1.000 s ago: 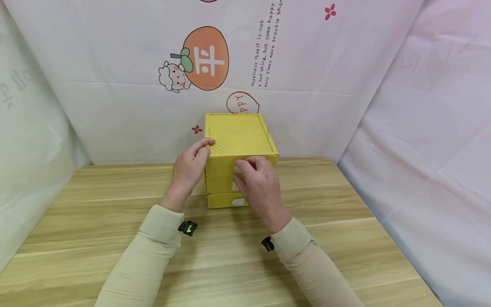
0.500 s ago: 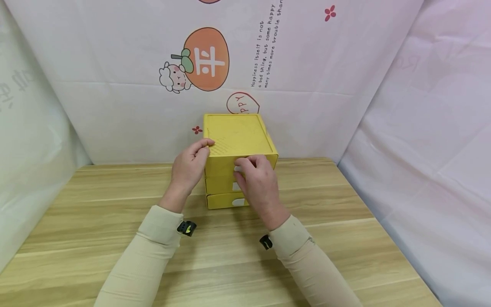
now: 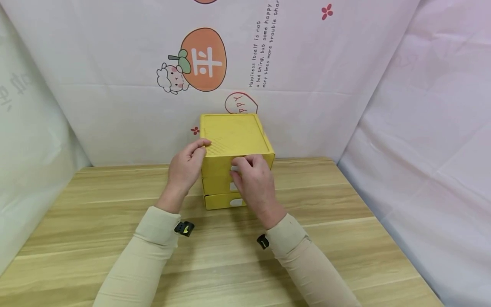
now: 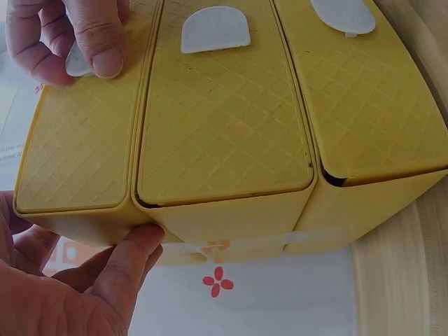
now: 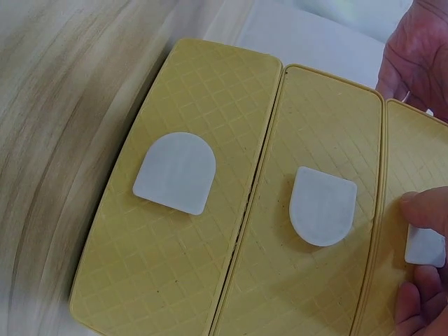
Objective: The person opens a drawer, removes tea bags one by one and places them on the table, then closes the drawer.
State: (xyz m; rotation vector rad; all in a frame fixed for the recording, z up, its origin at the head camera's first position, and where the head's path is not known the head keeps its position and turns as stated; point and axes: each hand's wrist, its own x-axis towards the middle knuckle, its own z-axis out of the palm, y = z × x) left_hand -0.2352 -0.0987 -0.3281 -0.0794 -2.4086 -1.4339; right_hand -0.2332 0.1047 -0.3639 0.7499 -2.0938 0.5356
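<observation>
A yellow box (image 3: pixel 234 132) of stacked drawers stands upright near the back of the table, its lattice-patterned fronts facing me. My left hand (image 3: pixel 185 168) holds its upper left edge, with a finger over the top and the thumb against the side in the left wrist view. At the top drawer, my right hand (image 3: pixel 255 181) pinches a white handle (image 5: pixel 423 246) between thumb and fingers. Below it, the middle drawer carries a white handle (image 5: pixel 323 206) with its round end down, and the bottom drawer's white handle (image 5: pixel 175 173) has its round end up. All the drawers look closed.
The wood-grain table (image 3: pixel 215 264) extends around the box. Behind it hangs a white printed cloth (image 3: pixel 126 123), with more white cloth (image 3: pixel 433 170) at both sides. Dark straps circle both sleeve cuffs.
My right thumb has moved up and the fingers have come together on the top handle. The upper part of the box has shifted very slightly left; my left hand keeps its hold.
</observation>
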